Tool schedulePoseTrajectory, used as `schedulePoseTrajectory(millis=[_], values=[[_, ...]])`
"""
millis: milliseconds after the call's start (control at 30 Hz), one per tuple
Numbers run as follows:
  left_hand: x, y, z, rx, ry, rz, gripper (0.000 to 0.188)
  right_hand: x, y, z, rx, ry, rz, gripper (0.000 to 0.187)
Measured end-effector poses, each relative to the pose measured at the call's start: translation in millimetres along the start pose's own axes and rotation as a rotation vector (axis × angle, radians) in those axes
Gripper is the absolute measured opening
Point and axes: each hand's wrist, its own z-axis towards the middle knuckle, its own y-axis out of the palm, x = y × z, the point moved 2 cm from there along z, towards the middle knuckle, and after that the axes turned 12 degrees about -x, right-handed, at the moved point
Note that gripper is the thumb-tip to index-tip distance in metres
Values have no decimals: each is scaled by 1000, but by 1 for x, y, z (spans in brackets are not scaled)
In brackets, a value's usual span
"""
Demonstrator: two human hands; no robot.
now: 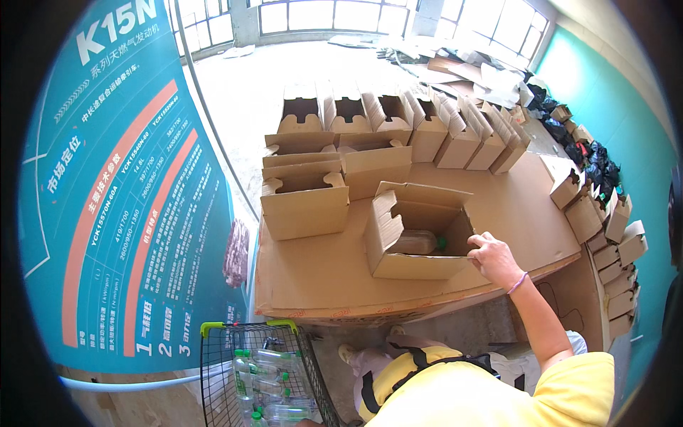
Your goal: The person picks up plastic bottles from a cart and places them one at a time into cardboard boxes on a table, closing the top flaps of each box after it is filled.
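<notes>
An open cardboard box (420, 267) stands near the front of the cardboard-covered table, its flaps up. Inside it lies a clear plastic bottle (416, 242) with a green cap. My right hand (492, 257) is closed on the box's right edge, fingers pinching the cardboard. Below the table's left front stands a black wire basket (313, 370) with green corner pieces. Several clear bottles (265, 381) with green caps lie in it. At the bottom edge, by the basket, only a sliver of what looks like my left hand (309, 423) shows; its fingers are hidden.
Behind the box, more open cardboard boxes (306, 213) stand in rows on the table (306, 274). A tall blue-green printed banner (142, 213) rises at the left. Along the right wall are further boxes (583, 213) and black bags (603, 171).
</notes>
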Motion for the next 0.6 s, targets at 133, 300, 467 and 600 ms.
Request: schedulePoseTrajectory(millis=[133,300,467,600], values=[[48,-61,-46,19,97,-219,88,2,1,1,34,-20,28,9],[149,-166,-158,62,361,-355,91,10,10,-4,101,-58,97,9],[318,-156,-212,47,1160,-629,97,16,6,-11,180,-110,204,6],[488,-83,-238,-327,1688,-858,86,19,11,-9,251,-174,279,11]])
